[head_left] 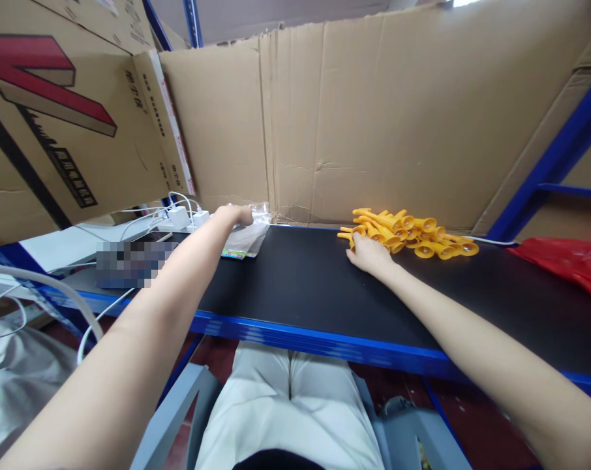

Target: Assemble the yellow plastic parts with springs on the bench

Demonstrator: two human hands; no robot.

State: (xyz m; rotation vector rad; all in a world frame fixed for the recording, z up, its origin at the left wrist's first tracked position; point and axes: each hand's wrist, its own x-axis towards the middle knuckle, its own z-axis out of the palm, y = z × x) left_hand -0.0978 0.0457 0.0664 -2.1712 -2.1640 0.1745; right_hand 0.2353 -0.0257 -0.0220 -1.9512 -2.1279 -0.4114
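Observation:
Stretched far forward, my left hand (235, 214) is closed at the upper edge of a stack of clear plastic bags (257, 236). Its fingertips are partly hidden. My right hand (368, 253) reaches into the left end of a pile of yellow trumpet-shaped pieces (425, 236), with slim stems and flared, cup-like ends. The fingers curl around a stem at the near side of the pile. How many pieces they touch is hidden by the hand.
The black shelf top (300, 287) has a blue metal front edge (325, 343). Cardboard (374, 124) walls the back, and a printed carton (104, 124) stands left. White chargers with cables (178, 217) lie at the left. A red plastic bag (564, 261) lies right.

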